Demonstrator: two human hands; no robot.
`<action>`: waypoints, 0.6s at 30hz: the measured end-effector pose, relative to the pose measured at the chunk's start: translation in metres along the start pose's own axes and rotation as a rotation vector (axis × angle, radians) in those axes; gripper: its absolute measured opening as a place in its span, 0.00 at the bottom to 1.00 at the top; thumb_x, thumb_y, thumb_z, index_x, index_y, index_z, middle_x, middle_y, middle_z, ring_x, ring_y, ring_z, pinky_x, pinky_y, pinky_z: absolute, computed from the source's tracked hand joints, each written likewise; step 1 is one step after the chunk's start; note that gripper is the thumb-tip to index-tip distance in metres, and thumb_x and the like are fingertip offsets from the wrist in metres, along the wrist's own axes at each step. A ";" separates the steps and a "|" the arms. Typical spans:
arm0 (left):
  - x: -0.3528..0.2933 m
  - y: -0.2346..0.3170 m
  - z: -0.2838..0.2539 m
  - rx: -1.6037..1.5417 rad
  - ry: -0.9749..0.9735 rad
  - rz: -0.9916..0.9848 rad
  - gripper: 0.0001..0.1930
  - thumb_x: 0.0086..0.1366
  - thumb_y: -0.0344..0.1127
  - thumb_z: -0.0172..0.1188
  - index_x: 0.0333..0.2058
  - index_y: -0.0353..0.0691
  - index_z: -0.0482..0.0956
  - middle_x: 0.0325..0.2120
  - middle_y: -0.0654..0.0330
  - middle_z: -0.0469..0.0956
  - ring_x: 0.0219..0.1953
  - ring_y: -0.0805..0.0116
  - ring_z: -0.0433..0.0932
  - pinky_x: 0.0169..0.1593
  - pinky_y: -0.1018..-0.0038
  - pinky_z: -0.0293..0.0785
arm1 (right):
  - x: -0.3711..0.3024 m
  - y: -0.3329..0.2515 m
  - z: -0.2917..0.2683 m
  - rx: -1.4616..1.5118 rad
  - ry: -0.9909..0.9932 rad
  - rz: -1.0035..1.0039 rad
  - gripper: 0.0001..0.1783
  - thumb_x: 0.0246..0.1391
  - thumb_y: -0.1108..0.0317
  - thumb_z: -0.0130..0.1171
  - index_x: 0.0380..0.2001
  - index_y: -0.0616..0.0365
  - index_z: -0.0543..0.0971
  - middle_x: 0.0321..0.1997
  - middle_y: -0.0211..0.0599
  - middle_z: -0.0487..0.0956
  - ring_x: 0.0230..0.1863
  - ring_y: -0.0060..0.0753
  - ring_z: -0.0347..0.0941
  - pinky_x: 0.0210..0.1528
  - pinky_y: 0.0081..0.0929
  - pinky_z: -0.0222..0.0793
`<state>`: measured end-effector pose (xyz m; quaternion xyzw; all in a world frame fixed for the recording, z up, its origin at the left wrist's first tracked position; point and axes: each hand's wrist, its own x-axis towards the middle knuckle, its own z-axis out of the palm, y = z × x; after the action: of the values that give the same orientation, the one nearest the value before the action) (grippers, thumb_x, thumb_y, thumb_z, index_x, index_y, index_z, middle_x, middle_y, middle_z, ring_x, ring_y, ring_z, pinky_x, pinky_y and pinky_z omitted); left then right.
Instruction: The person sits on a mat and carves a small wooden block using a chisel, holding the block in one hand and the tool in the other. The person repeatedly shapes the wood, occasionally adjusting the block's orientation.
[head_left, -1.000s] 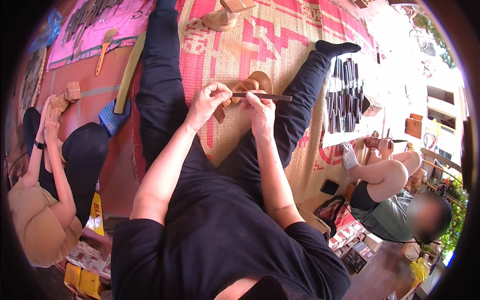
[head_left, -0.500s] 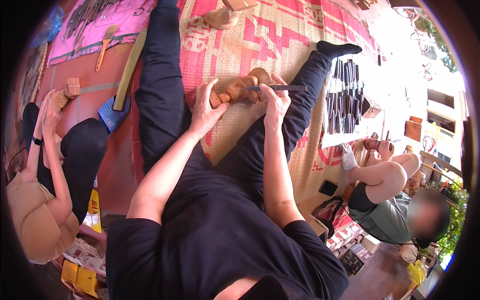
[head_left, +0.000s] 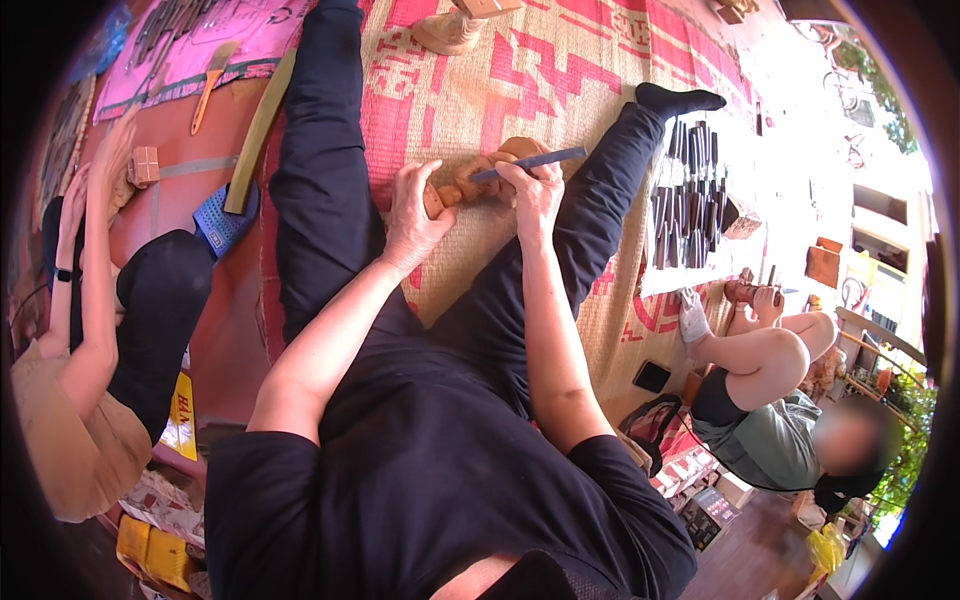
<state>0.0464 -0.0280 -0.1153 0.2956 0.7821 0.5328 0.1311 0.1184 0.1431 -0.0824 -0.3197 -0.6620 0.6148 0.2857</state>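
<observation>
Between my outstretched legs, a brown carved wooden figure (head_left: 467, 182) with rounded parts lies over the woven mat. My left hand (head_left: 413, 222) grips its left end between thumb and fingers. Closed around a slim dark carving chisel (head_left: 556, 157) is my right hand (head_left: 537, 197), near the figure's right part. The chisel's left end meets or passes just over the middle of the carving; actual contact is too small to make out. My right fingers hide part of the figure.
A pale wooden base (head_left: 447, 32) stands ahead on the mat (head_left: 600, 60). Many dark-handled tools (head_left: 690, 195) lie beyond my right leg. To the left are a brush (head_left: 208, 95), a blue sandal (head_left: 226, 220) and a small wooden block (head_left: 144, 166). One person sits at each side.
My right hand has shifted slightly left, and the chisel has tilted, its right end now higher. My left hand stays on the carving. The person at left has raised a hand.
</observation>
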 end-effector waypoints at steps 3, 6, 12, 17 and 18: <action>0.000 0.001 0.001 -0.001 -0.007 -0.010 0.38 0.48 0.24 0.68 0.59 0.45 0.65 0.53 0.50 0.64 0.58 0.50 0.67 0.61 0.61 0.66 | -0.001 0.012 0.001 -0.070 0.141 -0.047 0.17 0.41 0.79 0.67 0.39 0.63 0.83 0.47 0.33 0.75 0.45 0.25 0.73 0.48 0.22 0.70; -0.002 0.000 0.001 0.015 -0.015 0.003 0.37 0.48 0.25 0.68 0.59 0.45 0.65 0.53 0.50 0.64 0.58 0.50 0.67 0.61 0.61 0.66 | -0.006 0.016 0.004 0.013 0.204 -0.087 0.17 0.42 0.80 0.66 0.40 0.62 0.83 0.50 0.33 0.74 0.45 0.25 0.73 0.48 0.23 0.71; 0.000 -0.002 0.000 0.015 0.006 -0.006 0.35 0.47 0.25 0.68 0.56 0.44 0.67 0.53 0.50 0.63 0.59 0.49 0.66 0.61 0.60 0.67 | -0.010 0.017 -0.001 -0.180 0.079 -0.130 0.17 0.38 0.72 0.73 0.37 0.56 0.86 0.59 0.37 0.70 0.60 0.37 0.64 0.64 0.34 0.58; -0.001 0.002 0.000 -0.005 -0.019 -0.013 0.35 0.48 0.26 0.68 0.56 0.44 0.67 0.53 0.50 0.63 0.58 0.49 0.66 0.61 0.60 0.67 | -0.007 0.028 -0.004 0.000 0.214 -0.101 0.21 0.46 0.80 0.69 0.46 0.68 0.79 0.53 0.33 0.72 0.47 0.22 0.73 0.47 0.18 0.71; -0.001 0.002 0.001 0.010 -0.022 -0.008 0.34 0.48 0.27 0.68 0.56 0.44 0.67 0.53 0.50 0.63 0.58 0.50 0.66 0.61 0.60 0.67 | -0.008 0.031 -0.002 0.039 0.232 -0.140 0.21 0.47 0.80 0.69 0.47 0.68 0.78 0.54 0.33 0.71 0.46 0.21 0.73 0.47 0.17 0.71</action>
<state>0.0484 -0.0277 -0.1144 0.2991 0.7843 0.5250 0.1404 0.1272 0.1396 -0.1125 -0.3358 -0.6333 0.5649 0.4087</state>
